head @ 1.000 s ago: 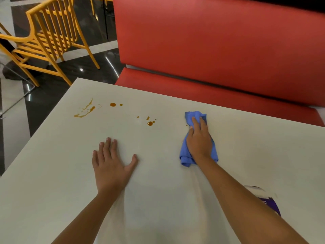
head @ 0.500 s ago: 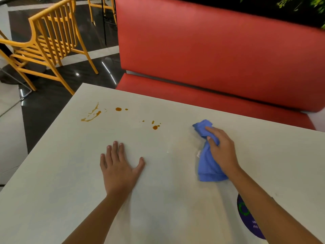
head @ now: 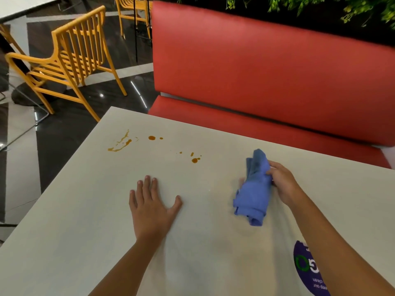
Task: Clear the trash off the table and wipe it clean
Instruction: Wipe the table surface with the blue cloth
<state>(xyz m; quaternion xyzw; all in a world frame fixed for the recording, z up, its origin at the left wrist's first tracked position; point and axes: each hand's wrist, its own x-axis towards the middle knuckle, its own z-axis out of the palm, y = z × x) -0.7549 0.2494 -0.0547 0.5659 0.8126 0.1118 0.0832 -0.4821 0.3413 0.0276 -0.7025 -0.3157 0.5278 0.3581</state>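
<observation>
The crumpled blue cloth (head: 253, 189), right of centre, is looking soft and light, best gripped at its bunched top. The right hand (head: 282, 182) is pinching it there with curled fingers. The left hand (head: 150, 207) is pressing flat, fingers spread, on the pale table (head: 64, 231).

Blue cloth (head: 253, 193); orange-brown stains (head: 120, 143); red bench (head: 267, 67); yellow chair (head: 70, 58).

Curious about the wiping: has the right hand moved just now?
Yes. The right hand slid rightward, farther from the sauce spots, gripping the blue cloth.
</observation>
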